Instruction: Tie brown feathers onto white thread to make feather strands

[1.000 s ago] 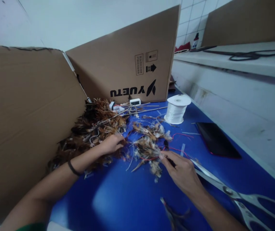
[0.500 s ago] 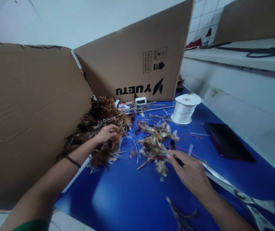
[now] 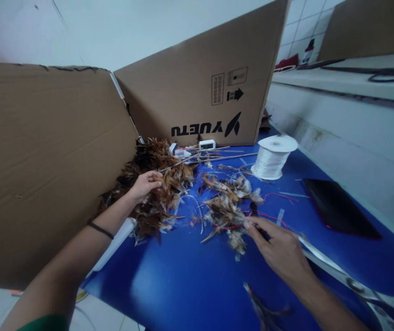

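My right hand pinches the near end of a brown-and-white feather bundle, close above the blue tabletop. A dark, narrow thing shows by its fingers, and red thread runs beside the bundle. My left hand is over the large heap of brown feathers, thumb and fingers drawn together; what lies between them, if anything, is too small to make out. Large silver scissors lie partly behind my right forearm. One loose dark feather cluster lies at the near edge.
A white spool stands at the back right, with a black phone-like slab nearer. Thin sticks and a small white device lie behind the feathers. Cardboard panels rise at the back and left. A ledge runs along the right.
My left hand has moved left and back from the gap between the feathers onto the heap. My right hand keeps its grip on the bundle. The view has turned slightly left.
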`<state>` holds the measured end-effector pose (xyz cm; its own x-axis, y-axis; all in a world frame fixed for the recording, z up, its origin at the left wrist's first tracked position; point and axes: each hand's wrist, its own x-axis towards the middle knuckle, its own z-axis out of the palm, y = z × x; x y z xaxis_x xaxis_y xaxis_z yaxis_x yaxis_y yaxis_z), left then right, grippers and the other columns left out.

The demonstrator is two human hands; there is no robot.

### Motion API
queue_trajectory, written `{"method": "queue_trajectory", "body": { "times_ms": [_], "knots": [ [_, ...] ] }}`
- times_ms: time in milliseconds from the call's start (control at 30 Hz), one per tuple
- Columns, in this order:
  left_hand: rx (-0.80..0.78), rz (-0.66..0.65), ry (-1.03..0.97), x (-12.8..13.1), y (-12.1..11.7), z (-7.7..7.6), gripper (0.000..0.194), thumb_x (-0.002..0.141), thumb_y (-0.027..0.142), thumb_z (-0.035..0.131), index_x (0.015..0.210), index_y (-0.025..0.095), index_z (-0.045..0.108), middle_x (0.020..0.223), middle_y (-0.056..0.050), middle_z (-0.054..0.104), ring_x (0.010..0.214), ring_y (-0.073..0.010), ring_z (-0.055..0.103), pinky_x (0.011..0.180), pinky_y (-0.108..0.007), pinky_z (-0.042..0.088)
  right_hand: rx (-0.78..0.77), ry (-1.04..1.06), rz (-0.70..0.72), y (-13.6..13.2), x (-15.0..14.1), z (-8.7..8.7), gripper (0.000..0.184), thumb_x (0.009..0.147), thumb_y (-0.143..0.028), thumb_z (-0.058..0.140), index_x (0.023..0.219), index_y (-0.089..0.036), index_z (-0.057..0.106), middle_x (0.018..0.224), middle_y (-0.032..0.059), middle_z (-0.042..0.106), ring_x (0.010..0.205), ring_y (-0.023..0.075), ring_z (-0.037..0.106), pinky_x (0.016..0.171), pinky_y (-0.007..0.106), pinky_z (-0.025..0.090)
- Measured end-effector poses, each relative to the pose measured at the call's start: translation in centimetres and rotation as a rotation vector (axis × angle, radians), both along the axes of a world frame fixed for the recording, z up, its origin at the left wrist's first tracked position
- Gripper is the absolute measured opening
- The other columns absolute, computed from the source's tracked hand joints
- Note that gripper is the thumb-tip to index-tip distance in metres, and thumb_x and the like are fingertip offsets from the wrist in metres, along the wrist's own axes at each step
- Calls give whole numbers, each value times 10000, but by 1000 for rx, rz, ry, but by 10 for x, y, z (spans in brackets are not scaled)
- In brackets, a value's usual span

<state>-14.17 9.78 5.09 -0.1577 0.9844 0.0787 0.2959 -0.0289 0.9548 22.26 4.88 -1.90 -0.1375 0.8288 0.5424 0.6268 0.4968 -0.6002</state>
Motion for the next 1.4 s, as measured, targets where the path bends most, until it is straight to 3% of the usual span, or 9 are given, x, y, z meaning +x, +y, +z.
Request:
{"method": "queue_trajectory", "body": {
  "times_ms": [267,433,600,633,700,800,900,1133,1400],
  "knots": [
    [38,60,-13,-6,-9,4,346,613,317,721,868,131,581,702,-14,635,591,-113,610,609,-281,535,-29,-20,18,-1,1,-1,229,847,-351,482,868,-210,660,806,42,723,647,174,665,583,263,505],
    [105,134,152,-15,-7,1,229,613,185,671,825,127,608,671,-12,624,607,-135,602,640,-324,535,-27,-22,24,-1,1,0,244,847,-360,477,855,-207,667,782,43,723,646,175,669,575,255,505],
    [289,200,375,-1,-8,8,259,616,40,553,809,176,659,959,-39,632,986,-186,560,931,-345,424,-31,-16,26,-2,0,-1,260,849,-362,473,863,-194,672,786,44,723,652,174,674,583,248,509],
    [338,184,425,7,-8,10,274,640,34,523,824,183,661,1009,-36,626,1034,-179,541,960,-326,398,-28,-17,25,-2,0,-1,265,849,-361,471,862,-192,674,782,45,723,643,173,673,580,248,509],
    [440,61,725,24,-7,13,288,704,44,458,861,177,659,958,-37,650,954,-156,577,906,-290,426,-23,-16,27,-2,0,0,273,847,-360,467,860,-188,679,763,46,723,613,171,668,562,249,505],
    [267,-240,1103,47,-1,9,283,796,111,409,914,184,656,919,-27,680,864,-124,610,830,-226,445,-27,-16,28,-2,0,2,273,843,-364,468,853,-197,684,738,41,721,576,168,659,541,251,500],
    [172,-303,1212,57,7,-3,156,744,199,527,781,173,676,793,-48,686,783,-169,624,762,-253,462,-33,-11,24,-2,0,3,253,838,-356,478,846,-206,682,737,37,720,578,167,659,546,250,503],
    [97,-248,1283,46,19,-24,130,685,181,541,689,138,663,746,-106,652,779,-226,610,759,-315,449,-39,-16,43,-3,0,2,234,843,-337,483,866,-212,680,769,33,722,641,173,674,599,254,516],
    [92,-196,1076,34,20,-17,107,664,154,549,708,152,647,793,-64,652,767,-181,589,746,-261,437,-48,-17,42,-3,0,1,237,842,-332,483,869,-205,681,781,37,723,641,171,674,607,254,519]
  ]
}}
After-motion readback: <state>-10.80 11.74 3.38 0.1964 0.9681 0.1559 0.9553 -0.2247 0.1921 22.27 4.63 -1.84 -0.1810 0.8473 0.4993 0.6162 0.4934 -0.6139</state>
